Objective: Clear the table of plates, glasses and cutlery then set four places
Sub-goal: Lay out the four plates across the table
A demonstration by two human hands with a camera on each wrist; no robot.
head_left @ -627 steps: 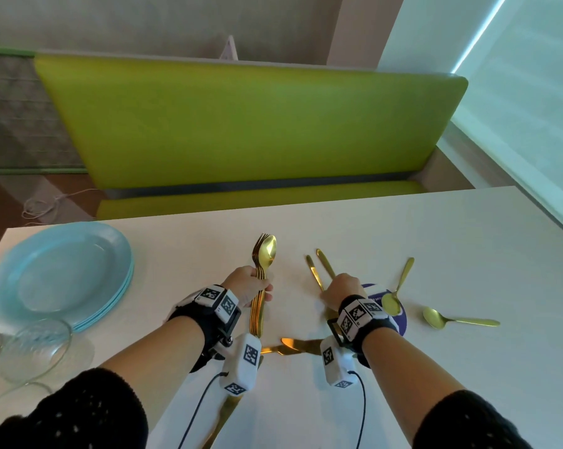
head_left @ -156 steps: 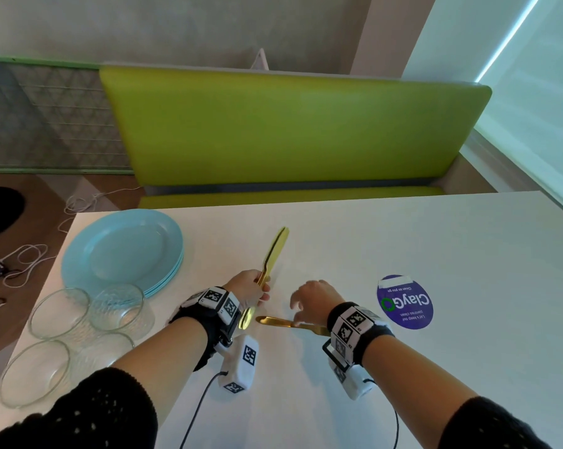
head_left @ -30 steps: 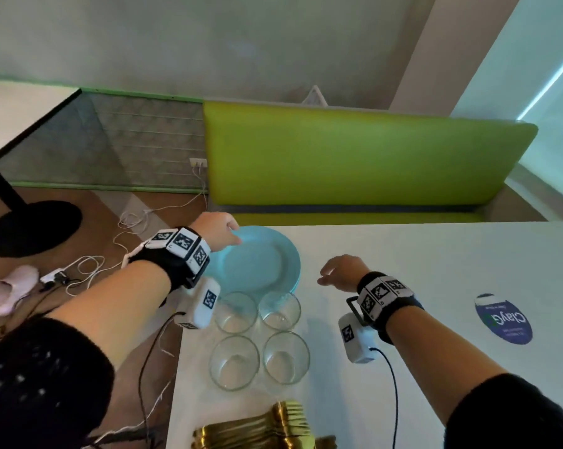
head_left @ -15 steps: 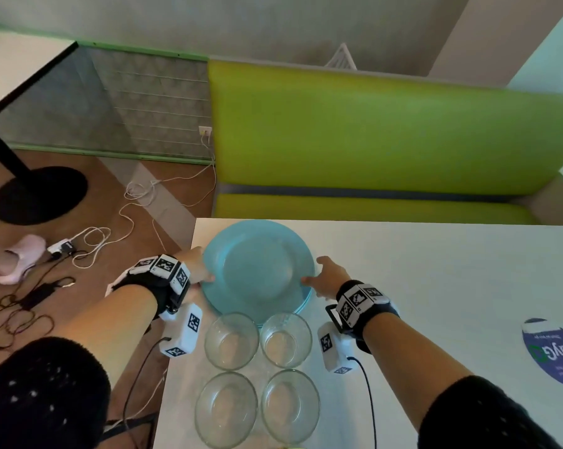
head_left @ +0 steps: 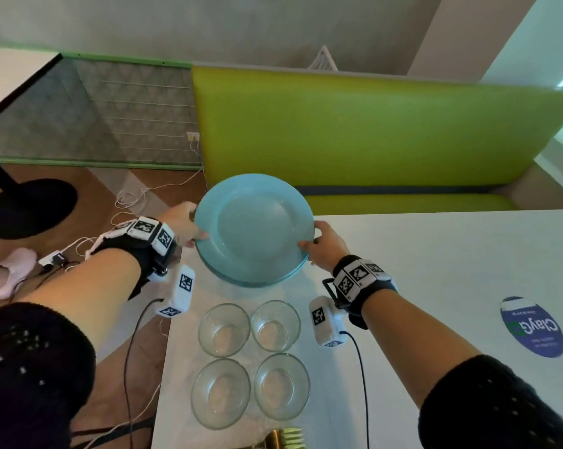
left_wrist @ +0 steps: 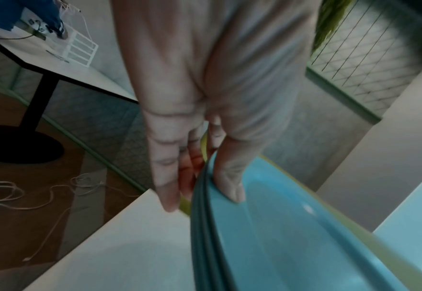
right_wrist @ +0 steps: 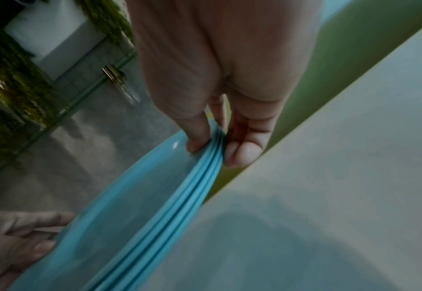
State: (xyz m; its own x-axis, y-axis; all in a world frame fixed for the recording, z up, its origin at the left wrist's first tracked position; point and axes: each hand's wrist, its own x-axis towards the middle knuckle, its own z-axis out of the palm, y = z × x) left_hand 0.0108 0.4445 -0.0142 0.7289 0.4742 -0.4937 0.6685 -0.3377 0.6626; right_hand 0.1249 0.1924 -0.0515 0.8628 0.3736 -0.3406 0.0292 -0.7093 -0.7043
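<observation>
A stack of light blue plates hangs just above the white table's far left corner, held by both hands. My left hand grips the stack's left rim, thumb on top and fingers underneath. My right hand pinches the right rim, thumb on the top plate and fingers below. The stacked rims show several plates. Several clear glass bowls stand in a square nearer to me. Gold cutlery peeks in at the bottom edge.
A green bench runs behind the table. A purple round sticker lies on the table at right. Left of the table are wooden floor, loose white cables and a black table base.
Both hands closed on the plate stack's rims and lifted it off the table, up and away from me. Earlier the cutlery was gathered into a pile near the front edge.
</observation>
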